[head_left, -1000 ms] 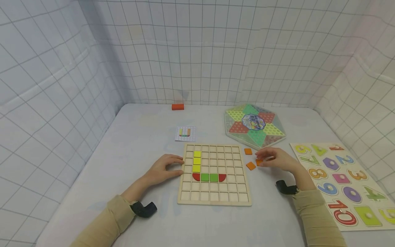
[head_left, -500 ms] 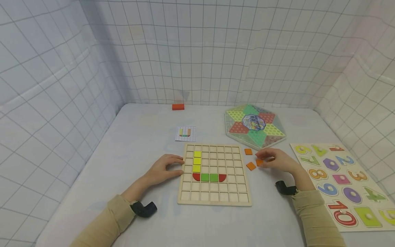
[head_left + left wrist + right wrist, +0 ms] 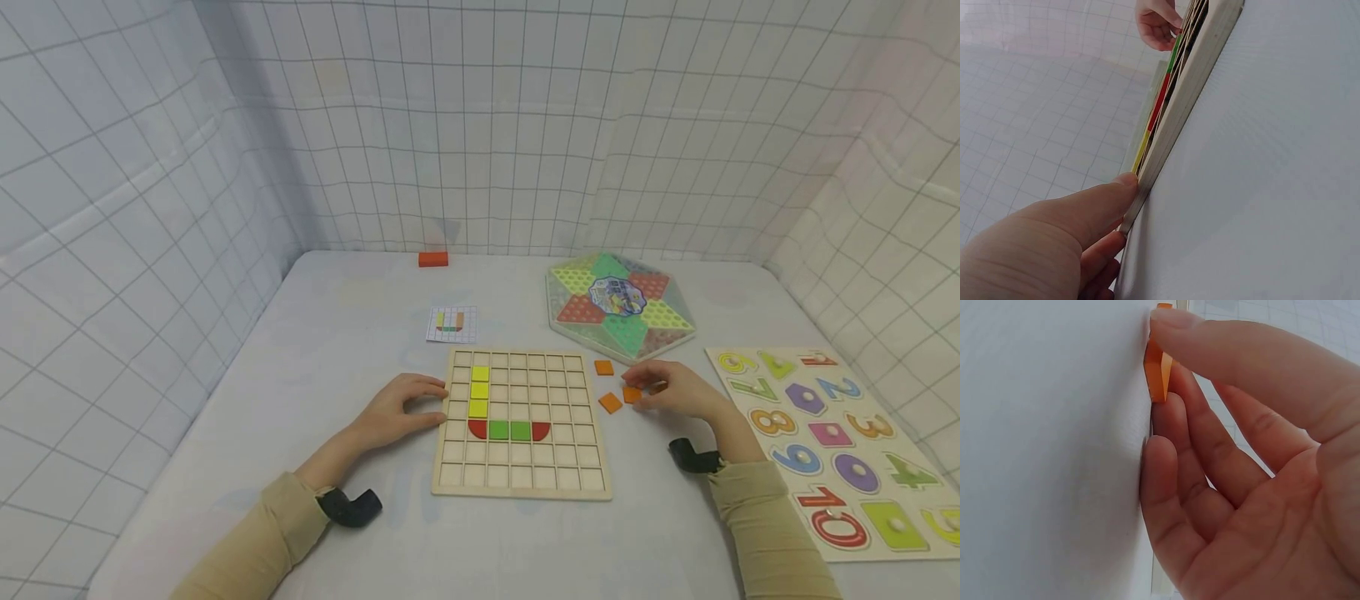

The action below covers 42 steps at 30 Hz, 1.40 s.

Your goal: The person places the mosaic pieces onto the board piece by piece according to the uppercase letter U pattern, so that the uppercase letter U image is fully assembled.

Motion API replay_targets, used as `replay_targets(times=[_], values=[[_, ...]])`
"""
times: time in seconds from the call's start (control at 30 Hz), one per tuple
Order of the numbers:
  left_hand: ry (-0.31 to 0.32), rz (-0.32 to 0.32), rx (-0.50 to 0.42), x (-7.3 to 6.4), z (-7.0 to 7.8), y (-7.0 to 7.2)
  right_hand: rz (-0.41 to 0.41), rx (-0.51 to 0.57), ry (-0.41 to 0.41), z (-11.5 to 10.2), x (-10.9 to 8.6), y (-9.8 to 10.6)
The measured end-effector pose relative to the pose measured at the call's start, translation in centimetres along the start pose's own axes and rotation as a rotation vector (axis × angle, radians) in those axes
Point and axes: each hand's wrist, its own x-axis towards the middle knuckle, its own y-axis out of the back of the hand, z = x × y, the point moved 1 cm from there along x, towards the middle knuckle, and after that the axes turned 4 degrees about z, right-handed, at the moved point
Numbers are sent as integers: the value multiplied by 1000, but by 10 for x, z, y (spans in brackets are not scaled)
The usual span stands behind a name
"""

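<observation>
A wooden grid board (image 3: 522, 479) lies flat on the table. Set into its cells are a column of yellow square tiles (image 3: 479, 391), two green squares (image 3: 510, 430) and a red quarter-round tile (image 3: 540, 432) at either end of the green ones. My left hand (image 3: 393, 411) rests against the board's left edge, its thumb and fingertips touching the rim. Right of the board, my right hand (image 3: 671, 388) pinches an orange square tile (image 3: 1157, 378) at the table surface, between thumb and fingers. Two more orange tiles (image 3: 610, 403) lie loose between that hand and the board.
Behind the board lies a small pattern card (image 3: 452, 325) with a coloured U shape. A red block (image 3: 432, 260) sits at the far edge. A hexagonal checkers box (image 3: 618, 308) stands back right, and a number puzzle board (image 3: 832, 450) lies beyond the right arm.
</observation>
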Motion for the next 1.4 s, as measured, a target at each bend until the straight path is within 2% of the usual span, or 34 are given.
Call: replay_targets(times=[0.57,0.73,1.13,1.4], values=[[-5,4,-2,0,0,0,27,-48,-15,5,3,-2],[-1,5,2,1,-1,0,33,-72,1,3,3,-2],[-21,16,14,1,-3,-1,15,-51,-30,-1,3,-1],[-9,12,3,1,-1,0,7,-74,-8,-7,7,-1]])
